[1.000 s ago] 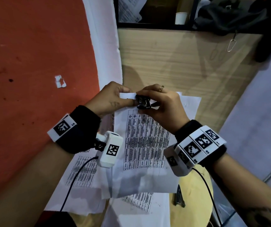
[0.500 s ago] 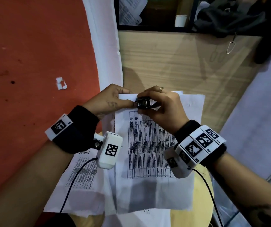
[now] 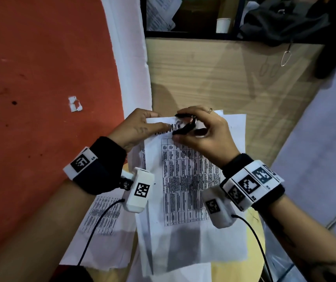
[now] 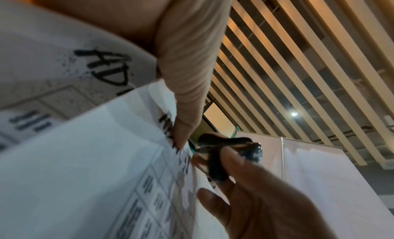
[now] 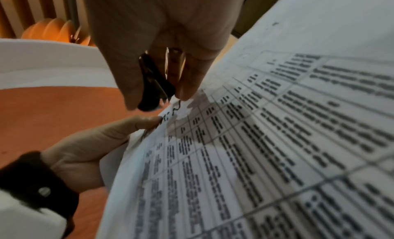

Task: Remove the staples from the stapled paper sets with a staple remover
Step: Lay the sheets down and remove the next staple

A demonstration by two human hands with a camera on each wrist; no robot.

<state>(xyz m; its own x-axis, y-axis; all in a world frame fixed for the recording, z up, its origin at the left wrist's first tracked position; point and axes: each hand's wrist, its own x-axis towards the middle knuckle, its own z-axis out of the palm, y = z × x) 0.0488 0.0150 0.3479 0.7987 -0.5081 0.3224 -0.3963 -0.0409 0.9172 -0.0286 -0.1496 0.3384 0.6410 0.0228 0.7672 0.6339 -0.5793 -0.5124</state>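
A stapled paper set printed with tables is held up over the table. My left hand pinches its top left corner between thumb and fingers. My right hand grips a black staple remover at that same corner, its claws spread apart. In the right wrist view the remover sits just above the paper, and a bent staple sticks up from the sheet under its metal teeth. The left wrist view shows the remover right beside my left thumb.
More printed sheets lie underneath at lower left on a round yellow table. A wooden cabinet stands behind, with a white cup and dark cloth on top. Red floor spreads left.
The remover's claws, squeezed together earlier, now stand spread apart and have shifted slightly right of the corner. The paper set has dropped flatter and hangs straighter.
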